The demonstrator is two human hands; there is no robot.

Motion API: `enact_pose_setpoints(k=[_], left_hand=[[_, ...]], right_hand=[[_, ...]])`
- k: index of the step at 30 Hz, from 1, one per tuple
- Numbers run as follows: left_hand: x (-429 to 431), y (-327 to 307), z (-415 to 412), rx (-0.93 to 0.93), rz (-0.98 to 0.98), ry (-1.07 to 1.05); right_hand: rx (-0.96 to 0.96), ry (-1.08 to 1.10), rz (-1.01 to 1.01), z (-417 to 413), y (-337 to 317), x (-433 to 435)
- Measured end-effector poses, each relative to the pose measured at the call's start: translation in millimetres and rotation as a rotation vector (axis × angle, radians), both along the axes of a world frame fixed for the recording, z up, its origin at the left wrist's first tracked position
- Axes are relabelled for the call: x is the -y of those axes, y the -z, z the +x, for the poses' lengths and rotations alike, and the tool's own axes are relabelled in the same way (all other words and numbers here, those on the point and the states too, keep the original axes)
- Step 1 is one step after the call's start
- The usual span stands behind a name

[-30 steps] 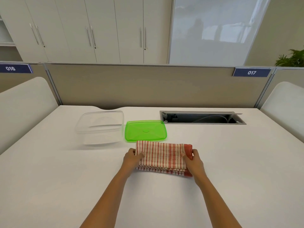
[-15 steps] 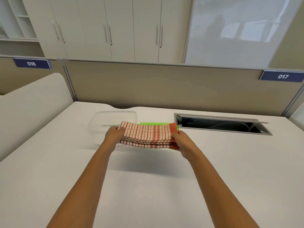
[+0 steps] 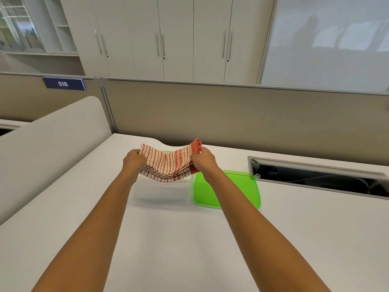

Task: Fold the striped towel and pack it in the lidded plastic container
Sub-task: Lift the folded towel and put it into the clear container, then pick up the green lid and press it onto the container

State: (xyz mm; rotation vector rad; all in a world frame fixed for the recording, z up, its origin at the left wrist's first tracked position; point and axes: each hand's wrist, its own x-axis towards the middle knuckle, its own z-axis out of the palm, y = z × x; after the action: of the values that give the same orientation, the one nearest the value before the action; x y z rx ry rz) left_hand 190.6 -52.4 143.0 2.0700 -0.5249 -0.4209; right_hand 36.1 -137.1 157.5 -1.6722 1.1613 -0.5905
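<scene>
The folded towel (image 3: 168,164), cream with red stripes and a red end, sags in the air between my hands. My left hand (image 3: 134,160) grips its left end and my right hand (image 3: 203,160) grips its red right end. Directly below the towel stands the clear plastic container (image 3: 162,191), open and mostly hidden by the cloth and motion blur. Its green lid (image 3: 237,186) lies flat on the table just to the right of the container, partly covered by my right forearm.
The white table (image 3: 168,249) ends at a beige partition (image 3: 231,119) behind the container. An open cable slot (image 3: 315,178) is set into the table at the right. A white divider (image 3: 48,144) rises along the left.
Both hands lifted the folded towel off the table, carrying it forward and left, from in front of the lid to above the clear container. The towel now sags in the middle.
</scene>
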Motion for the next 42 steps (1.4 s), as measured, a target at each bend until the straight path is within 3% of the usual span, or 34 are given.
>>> enact_pose_setpoints(k=[7,11,18,21,25,35,42], left_hand=[[9.9,21.4,12.3,0.087,0.09,-0.041],[10.4,29.0,11.9,0.2,0.157,-0.066],[10.2,40.0,2.5,0.366,0.174,-0.01],[6.1,43.4,1.9,0.423,0.219,0.046],[-1.9,48.3,2.8,0.479,0.271,0.083],[-27.0,59.4,-23.8,0.583,0.073,0.109],[-38.6,66.8,-44.2,0.669,-0.069,0.106]], right_hand=[[-0.239,-0.064,-0.169,32.8,28.4,5.2],[-0.345,-0.064,-0.41,33.1,40.5,2.7],[-0.221,0.006,-0.656,14.6,51.3,9.8],[-0.146,0.063,-0.675,-6.2,54.9,13.1],[-0.184,0.075,-0.694,-45.0,77.1,19.9],[-0.515,-0.205,-0.616,-119.9,131.4,11.5],[-0.472,-0.183,-0.731,-126.9,137.5,7.5]])
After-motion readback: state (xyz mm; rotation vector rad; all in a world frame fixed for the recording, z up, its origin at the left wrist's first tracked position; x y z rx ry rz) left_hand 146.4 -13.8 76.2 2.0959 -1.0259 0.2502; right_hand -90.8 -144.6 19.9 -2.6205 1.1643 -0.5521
